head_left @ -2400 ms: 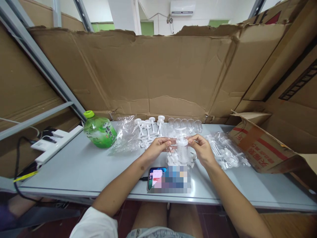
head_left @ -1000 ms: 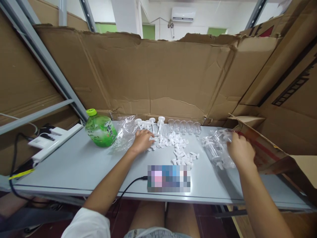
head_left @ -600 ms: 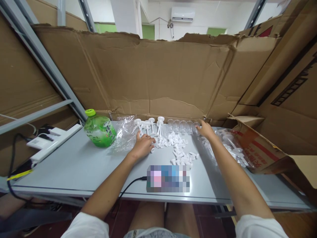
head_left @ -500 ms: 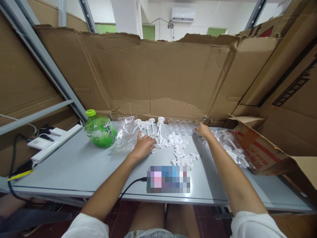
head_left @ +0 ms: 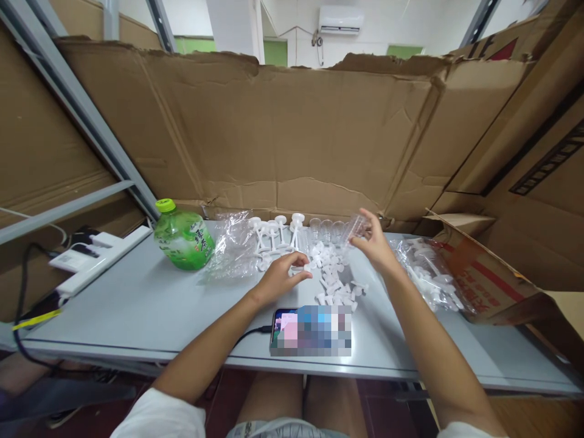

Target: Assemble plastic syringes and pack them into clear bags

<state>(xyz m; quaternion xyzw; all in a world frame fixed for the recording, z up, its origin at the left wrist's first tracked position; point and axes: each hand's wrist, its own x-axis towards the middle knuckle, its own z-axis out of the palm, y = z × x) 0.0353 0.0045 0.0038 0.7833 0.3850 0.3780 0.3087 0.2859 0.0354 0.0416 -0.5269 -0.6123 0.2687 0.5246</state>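
Note:
My right hand (head_left: 376,246) holds a clear ribbed plastic cup (head_left: 353,230) tilted between thumb and fingers, just above the table. My left hand (head_left: 280,278) is curled in a pinch over the near side of the white pieces, thumb and fingertips at a small white plastic piece (head_left: 307,267); the grip is partly hidden. Between the hands lies a loose pile of small white plastic pieces (head_left: 335,283). Behind them, several clear cups (head_left: 326,229) stand in a row. Left of these are several white stemmed parts with round discs (head_left: 272,231).
A green bottle (head_left: 185,240) and a crumpled clear bag (head_left: 228,249) stand at the left. A phone (head_left: 285,334) with a cable lies in front. A bag of white parts (head_left: 426,274) and an open carton (head_left: 488,280) are at the right. A cardboard wall (head_left: 283,134) closes the back.
My right hand has lifted a clear cup from the row's right end and tilted it toward the middle. My left hand has moved right and turned into a pinch.

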